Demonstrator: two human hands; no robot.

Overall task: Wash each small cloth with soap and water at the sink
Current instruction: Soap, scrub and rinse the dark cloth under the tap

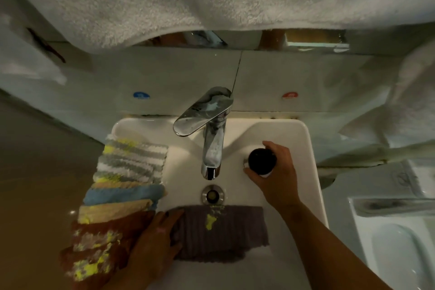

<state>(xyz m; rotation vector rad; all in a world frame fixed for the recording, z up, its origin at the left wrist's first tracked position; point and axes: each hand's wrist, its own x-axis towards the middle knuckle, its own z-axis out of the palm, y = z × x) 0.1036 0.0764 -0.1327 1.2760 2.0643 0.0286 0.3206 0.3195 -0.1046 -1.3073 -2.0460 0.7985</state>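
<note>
While the left hand (155, 240) lies flat on the left edge of a grey cloth (223, 233), fingers straight and pressing rather than gripping, the right hand (277, 176) reaches to the far right of the sink (310, 172) and curls round a bottle (262, 160) with a black cap.

The cloth is spread in the near part of the basin, just near of the drain (213, 194), with a yellow stain (210, 221) facing up. Laid open like that, the dirty patch is ready to take soap, and the flat hand probably pins the cloth so it won't slide on the smooth basin.

A pile (122, 186) of other cloths, several with yellow marks too, sits fanned along the left rim, outside the basin. They look set aside there to be taken one at a time.

The tap (211, 148) stands at the far middle, its spout over the drain; no stream shows beneath it. The bottle stands on the ledge to the right of the tap. I take it to be the soap, grasped to be brought over to the stain.
</note>
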